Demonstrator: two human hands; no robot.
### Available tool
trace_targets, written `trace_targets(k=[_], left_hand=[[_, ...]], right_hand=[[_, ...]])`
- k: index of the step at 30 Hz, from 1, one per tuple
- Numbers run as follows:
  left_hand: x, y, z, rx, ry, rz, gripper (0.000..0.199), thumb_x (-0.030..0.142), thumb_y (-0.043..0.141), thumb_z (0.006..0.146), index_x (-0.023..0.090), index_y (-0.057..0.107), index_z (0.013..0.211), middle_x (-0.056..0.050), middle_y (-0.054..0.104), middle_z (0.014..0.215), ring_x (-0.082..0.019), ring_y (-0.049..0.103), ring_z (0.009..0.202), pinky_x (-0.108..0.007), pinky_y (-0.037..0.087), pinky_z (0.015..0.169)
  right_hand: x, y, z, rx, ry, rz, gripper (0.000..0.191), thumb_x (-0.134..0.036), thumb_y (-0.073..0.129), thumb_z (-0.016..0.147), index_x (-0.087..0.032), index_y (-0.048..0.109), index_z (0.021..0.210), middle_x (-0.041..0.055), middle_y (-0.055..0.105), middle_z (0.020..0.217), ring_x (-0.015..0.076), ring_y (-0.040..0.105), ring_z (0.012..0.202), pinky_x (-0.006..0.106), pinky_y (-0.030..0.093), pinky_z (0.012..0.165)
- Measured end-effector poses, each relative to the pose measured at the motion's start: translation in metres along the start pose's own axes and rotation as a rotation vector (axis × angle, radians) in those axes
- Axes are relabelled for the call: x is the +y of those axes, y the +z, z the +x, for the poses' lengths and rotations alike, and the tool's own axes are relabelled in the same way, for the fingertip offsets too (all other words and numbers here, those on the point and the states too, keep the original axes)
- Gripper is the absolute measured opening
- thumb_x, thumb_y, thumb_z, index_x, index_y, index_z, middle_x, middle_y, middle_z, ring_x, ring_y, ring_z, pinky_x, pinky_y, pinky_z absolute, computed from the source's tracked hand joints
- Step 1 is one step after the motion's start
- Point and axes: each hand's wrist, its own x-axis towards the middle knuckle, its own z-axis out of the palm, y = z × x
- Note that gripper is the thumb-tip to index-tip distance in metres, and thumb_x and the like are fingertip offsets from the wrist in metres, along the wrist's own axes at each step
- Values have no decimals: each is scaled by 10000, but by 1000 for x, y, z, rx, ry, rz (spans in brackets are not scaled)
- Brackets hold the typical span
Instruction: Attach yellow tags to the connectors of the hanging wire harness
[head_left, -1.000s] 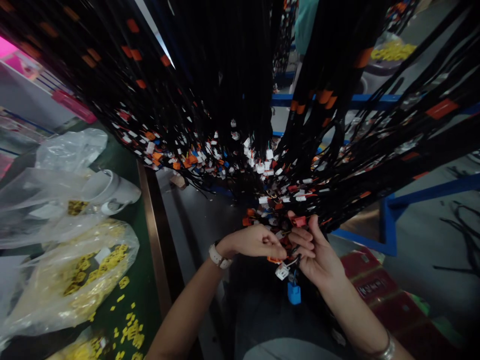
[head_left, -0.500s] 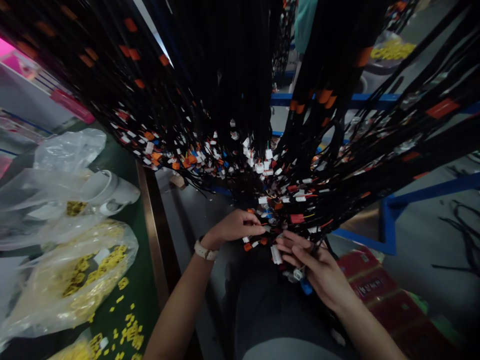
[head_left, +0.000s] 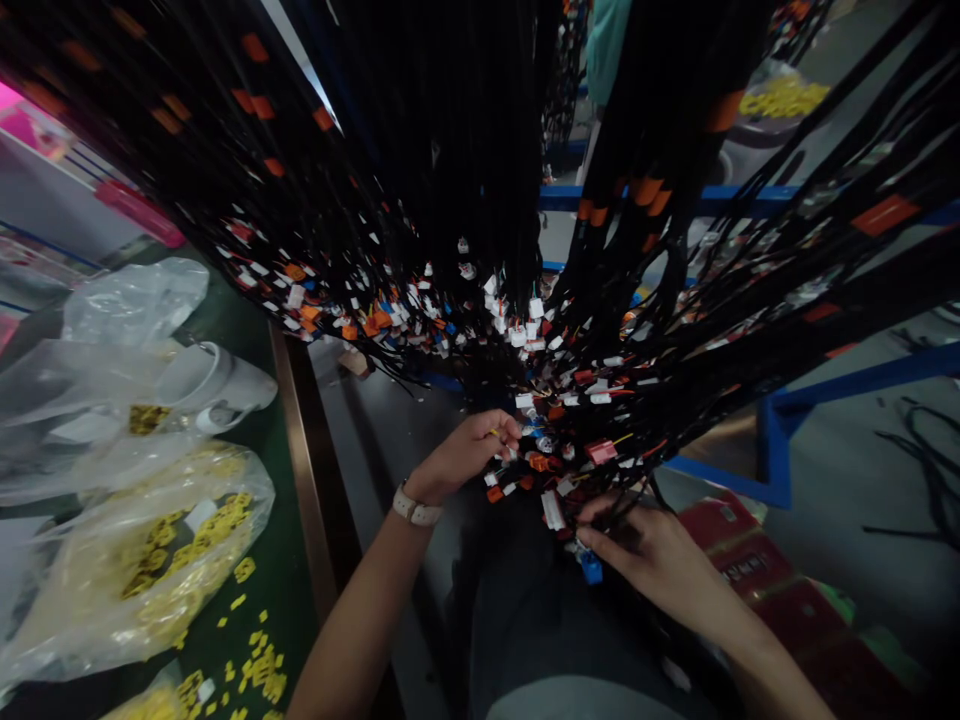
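Observation:
Black cable bundles (head_left: 465,130) hang down and end in many small white, orange, red and blue connectors. My left hand (head_left: 480,447), with a pale watch on the wrist, is closed at the near edge of these ends, a tiny yellow piece showing between its fingers. My right hand (head_left: 626,540) is lower and to the right, thumb and fingers pinched at the wires beside a blue connector (head_left: 591,568). What exactly it pinches is too small to tell. Between the hands hangs a long white connector (head_left: 553,510), and a red connector (head_left: 601,451) lies above my right hand.
On the green table (head_left: 296,570) at the left are a plastic bag (head_left: 232,560) of yellow parts, loose yellow pieces and a white cup (head_left: 240,380). A blue frame (head_left: 780,450) stands at the right, with red packages (head_left: 757,560) below it.
My left hand has closed and shifted slightly left and up. My right hand's fingers have come together lower down, and the blue connector beside them has moved left.

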Motion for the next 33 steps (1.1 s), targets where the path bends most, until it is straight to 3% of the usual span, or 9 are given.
trace_targets(k=[2,5,9,12,17,25,29,33], left_hand=[[0,2,-1,-9,-17,-112,74,155,494,754,128,549,796,-24,570,776,-82,522,672,-239,427,686],[2,5,-1,-50,-76,-223,156,251,567,774,107,571,832,-85,615,871,-117,586,740,-266,465,704],[6,6,-3,-103,-101,-262,309,354,586,790,121,549,990,-114,648,922,-136,625,719,-254,485,634],[8,7,-4,-91,-119,-204,331,422,557,802,111,566,914,-80,660,781,-110,599,597,-227,460,560],[7,6,-4,-33,-38,-29,327,415,545,808,107,652,835,38,502,509,-47,413,428,-180,304,435],[3,-1,-3,-50,21,-128,324,341,583,800,112,614,1028,-47,641,818,-58,498,569,-188,397,531],[2,-5,-3,3,32,-228,265,334,622,776,135,561,940,-77,668,901,-98,581,655,-211,451,570],[1,-7,-4,66,81,-221,227,317,652,750,125,610,864,-42,647,813,-94,575,657,-203,448,585]], right_hand=[[-3,2,2,-20,-2,86,55,-265,694,736,-259,710,788,13,691,793,194,619,728,301,485,682],[-8,8,7,-78,53,300,75,-286,682,753,-219,694,785,6,657,718,144,584,615,260,483,593],[-17,19,15,-88,169,611,199,-365,682,751,-180,668,824,56,672,871,169,619,740,304,516,673],[-27,27,21,-55,193,801,218,-313,762,669,-175,594,665,57,671,893,163,610,758,281,498,661],[-42,43,37,35,149,1068,438,-156,828,544,-176,392,499,-28,574,698,98,555,623,216,469,566],[-16,51,63,50,282,1177,449,-137,831,535,-171,385,496,-21,629,752,68,588,638,140,521,559],[-11,49,67,89,299,1192,428,-153,831,537,-172,405,498,-18,660,769,62,596,591,113,503,477],[-11,48,70,138,335,1200,407,-143,834,526,-176,429,510,-25,654,692,79,613,594,117,502,460]])
